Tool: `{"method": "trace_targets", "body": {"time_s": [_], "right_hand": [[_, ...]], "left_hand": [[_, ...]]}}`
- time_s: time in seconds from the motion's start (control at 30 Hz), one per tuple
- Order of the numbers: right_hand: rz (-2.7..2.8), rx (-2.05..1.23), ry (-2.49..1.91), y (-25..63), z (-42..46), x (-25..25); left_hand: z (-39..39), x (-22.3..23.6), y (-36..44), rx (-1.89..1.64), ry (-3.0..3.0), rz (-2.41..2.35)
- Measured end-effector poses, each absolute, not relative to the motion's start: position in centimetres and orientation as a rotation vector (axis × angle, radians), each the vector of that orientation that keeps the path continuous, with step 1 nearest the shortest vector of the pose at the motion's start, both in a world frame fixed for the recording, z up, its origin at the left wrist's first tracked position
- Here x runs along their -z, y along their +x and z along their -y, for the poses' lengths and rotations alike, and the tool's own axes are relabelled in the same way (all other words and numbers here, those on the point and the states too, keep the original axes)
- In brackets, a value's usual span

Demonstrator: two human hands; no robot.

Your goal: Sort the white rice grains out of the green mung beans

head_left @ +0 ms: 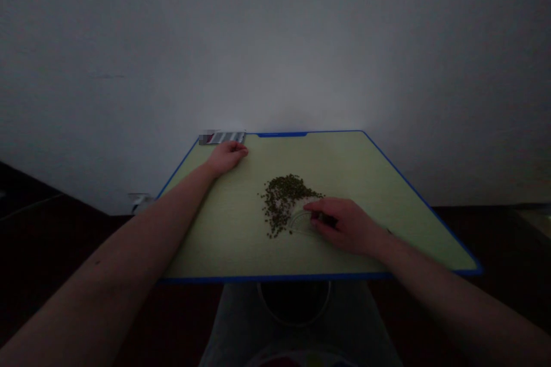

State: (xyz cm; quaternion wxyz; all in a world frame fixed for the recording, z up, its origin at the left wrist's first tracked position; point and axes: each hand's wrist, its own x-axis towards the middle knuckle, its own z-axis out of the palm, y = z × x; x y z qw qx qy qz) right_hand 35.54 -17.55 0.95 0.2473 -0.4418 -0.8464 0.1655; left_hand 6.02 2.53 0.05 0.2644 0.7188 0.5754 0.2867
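A loose heap of small greenish-brown grains [286, 188], like beans or pellets, is spread over the middle of the pale board-like tabletop [344, 166]. At the heap's right edge, my right hand [348, 225] is closed in a pinch on a clear flat piece with curved lines, which looks like a protractor [300, 221]. This piece lies low against the tabletop, beside the grains. My left hand [227, 158] rests near the far left corner with its fingers curled, and nothing shows in them. Just behind it lies a grey, striped flat packet [228, 137].
Blue edging [275, 278] runs round the tabletop, with a blue clip-like strip [282, 135] at the far side. A pale wall [275, 46] stands right behind. Below the near edge, a dark round container [295, 304] sits between my legs.
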Motion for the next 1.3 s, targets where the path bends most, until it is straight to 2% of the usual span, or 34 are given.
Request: {"method": "trace_targets", "body": {"time_s": [0.2, 0.4, 0.73, 1.3], "right_hand": [[2.364, -0.449, -1.133, 35.4, 17.5, -1.0], [2.437, -0.553, -1.039, 35.4, 17.7, -0.9], [2.54, -0.594, -0.841, 35.4, 18.3, -1.5], [2.392, -0.723, -0.983, 34.7, 21.8, -1.5]], "left_hand": [[2.2, -0.2, 5.3, -0.906, 1.663, -1.245], [3.0, 0.4, 5.7, -1.021, 1.595, -1.269], [3.2, 0.4, 5.1, -0.674, 2.385, -1.231], [3.5, 0.1, 5.5, -0.629, 2.26, -1.286]]}}
